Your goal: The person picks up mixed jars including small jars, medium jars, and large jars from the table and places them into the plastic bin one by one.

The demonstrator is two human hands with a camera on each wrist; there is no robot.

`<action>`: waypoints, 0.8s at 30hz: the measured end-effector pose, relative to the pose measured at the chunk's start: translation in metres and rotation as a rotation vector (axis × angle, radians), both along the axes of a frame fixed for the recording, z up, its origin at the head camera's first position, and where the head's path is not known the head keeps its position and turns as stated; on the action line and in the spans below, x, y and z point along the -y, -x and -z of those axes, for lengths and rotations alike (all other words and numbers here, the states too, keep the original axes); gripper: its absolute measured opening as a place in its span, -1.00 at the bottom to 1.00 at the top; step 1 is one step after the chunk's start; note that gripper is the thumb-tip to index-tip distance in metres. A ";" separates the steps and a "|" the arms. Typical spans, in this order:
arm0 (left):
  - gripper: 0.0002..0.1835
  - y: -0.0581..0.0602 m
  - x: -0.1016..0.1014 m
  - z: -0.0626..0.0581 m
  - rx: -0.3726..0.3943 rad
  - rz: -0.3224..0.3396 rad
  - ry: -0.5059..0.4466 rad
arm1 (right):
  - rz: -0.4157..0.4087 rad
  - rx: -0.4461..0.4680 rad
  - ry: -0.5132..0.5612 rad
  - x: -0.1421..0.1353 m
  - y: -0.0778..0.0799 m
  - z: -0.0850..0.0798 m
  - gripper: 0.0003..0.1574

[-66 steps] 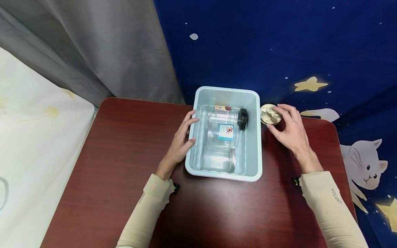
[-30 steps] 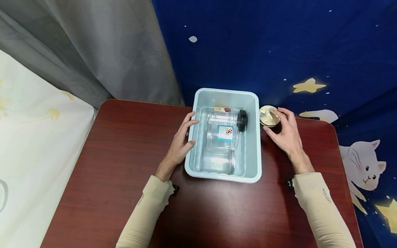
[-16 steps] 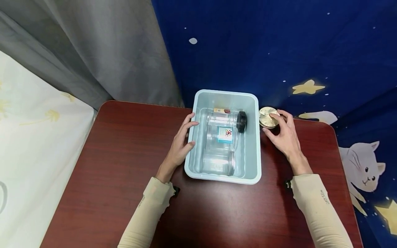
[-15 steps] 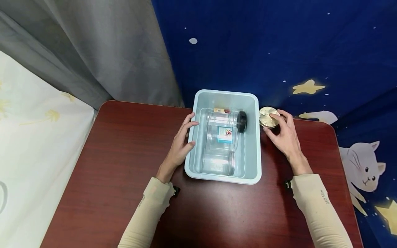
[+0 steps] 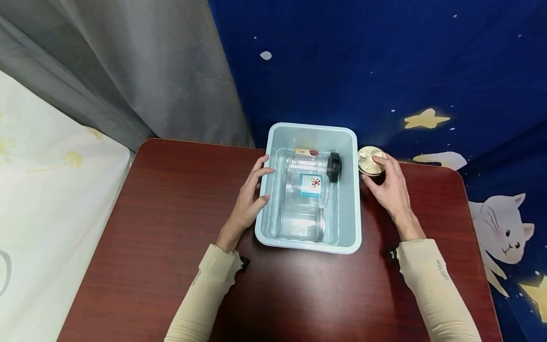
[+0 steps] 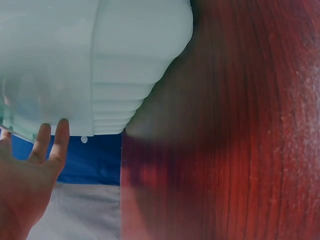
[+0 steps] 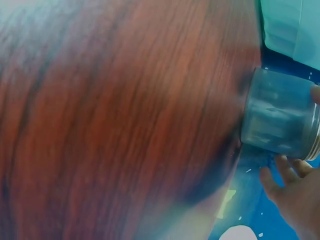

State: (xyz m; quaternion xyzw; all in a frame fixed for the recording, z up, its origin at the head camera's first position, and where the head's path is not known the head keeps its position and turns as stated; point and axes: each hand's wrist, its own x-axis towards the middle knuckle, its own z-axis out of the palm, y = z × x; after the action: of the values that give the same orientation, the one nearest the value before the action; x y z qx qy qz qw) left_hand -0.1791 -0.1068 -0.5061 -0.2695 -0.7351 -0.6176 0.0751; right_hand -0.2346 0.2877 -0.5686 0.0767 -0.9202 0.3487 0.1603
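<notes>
My left hand (image 5: 247,197) rests with relaxed fingers on the left rim of a pale blue plastic bin (image 5: 358,209). In the left wrist view, fingertips touch the outside of the bin wall. Beside the bin's right wall stands an upright clear jar (image 7: 277,112) with a gold lid (image 5: 368,158). My right hand (image 5: 391,190) grips around the lid, thumb on the near side and fingers on its right. Inside the bin lie a clear jar with a black lid (image 5: 334,167), one with a blue label (image 5: 311,185), and a plain clear jar (image 5: 300,225).
A reddish-brown wooden table (image 5: 179,209) carries the bin and the upright jar, close to its back edge. Behind hang a grey curtain (image 5: 171,71) and a dark blue cloth (image 5: 342,71) with stars. White cloth (image 5: 51,190) hangs at the left.
My right hand has shifted a little left around the gold lid, its fingers bending closer over it. The left hand stays on the bin's rim, and the jars in the bin lie as before.
</notes>
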 end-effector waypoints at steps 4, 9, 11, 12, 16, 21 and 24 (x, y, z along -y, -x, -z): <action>-0.49 0.000 0.000 0.000 0.007 -0.006 0.008 | -0.016 -0.026 0.033 0.001 0.000 0.002 -0.26; -0.52 0.000 -0.001 -0.001 0.011 -0.005 0.001 | -0.019 -0.029 0.056 0.002 0.000 0.004 -0.24; -0.52 0.000 -0.001 -0.001 0.013 -0.003 -0.002 | -0.011 -0.022 0.069 0.003 0.000 0.005 -0.23; -0.52 0.000 -0.001 -0.001 0.015 -0.002 -0.004 | -0.006 -0.019 0.078 0.003 -0.001 0.005 -0.23; -0.52 0.000 -0.001 -0.001 0.020 0.004 -0.010 | 0.019 -0.008 0.110 0.004 -0.003 0.004 -0.22; -0.51 0.000 -0.001 -0.001 0.016 0.003 -0.008 | 0.049 0.015 0.131 0.004 -0.005 0.003 -0.22; -0.49 -0.001 -0.001 0.000 0.015 -0.001 -0.004 | 0.057 0.024 0.138 0.004 -0.007 0.002 -0.21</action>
State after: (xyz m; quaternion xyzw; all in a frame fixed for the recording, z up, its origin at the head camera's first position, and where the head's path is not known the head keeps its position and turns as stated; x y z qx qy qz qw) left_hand -0.1783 -0.1059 -0.5059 -0.2644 -0.7344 -0.6211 0.0706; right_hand -0.2279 0.2842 -0.5703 0.0351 -0.8977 0.4075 0.1639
